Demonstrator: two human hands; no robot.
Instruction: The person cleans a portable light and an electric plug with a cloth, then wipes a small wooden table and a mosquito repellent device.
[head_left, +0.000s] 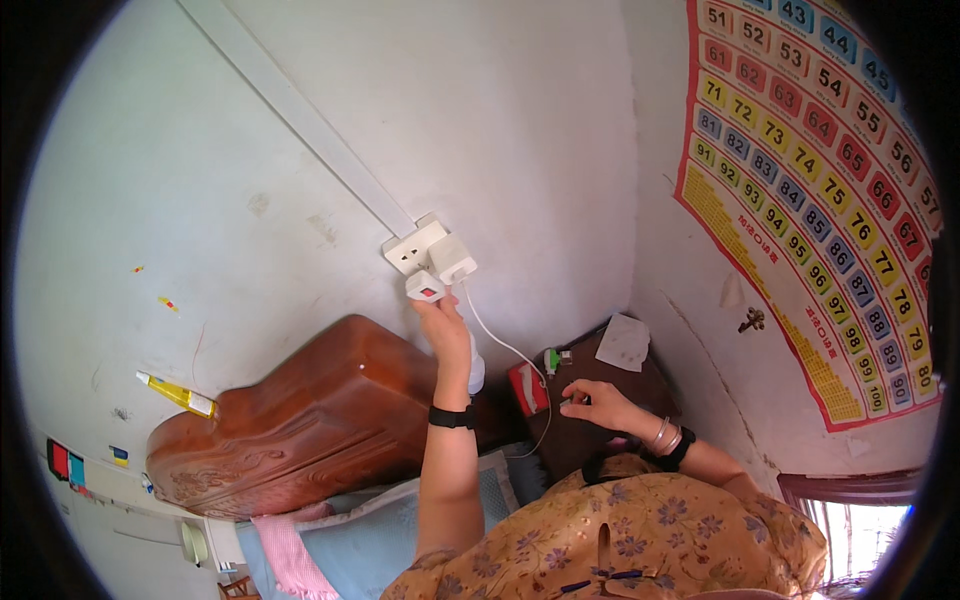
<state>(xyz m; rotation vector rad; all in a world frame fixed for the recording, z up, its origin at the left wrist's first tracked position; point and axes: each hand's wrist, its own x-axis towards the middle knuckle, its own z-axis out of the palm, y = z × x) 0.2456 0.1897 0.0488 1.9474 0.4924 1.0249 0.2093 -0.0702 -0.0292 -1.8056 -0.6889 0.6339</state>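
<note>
My left hand reaches up to the wall, its fingers closed round a small white plug-in device with a red patch. The device sits against the lower edge of a white wall socket. To its right, a white square charger is plugged in, with a white cable hanging down. A pale, rounded thing shows partly behind my left wrist; its kind is unclear. My right hand hovers over a dark bedside table, fingers bent with thumb and forefinger apart, and nothing clear between them.
A red box, a small green-and-white item and a white paper lie on the table. A carved wooden headboard stands below the socket, with a yellow tube at its left end. A number chart covers the right wall.
</note>
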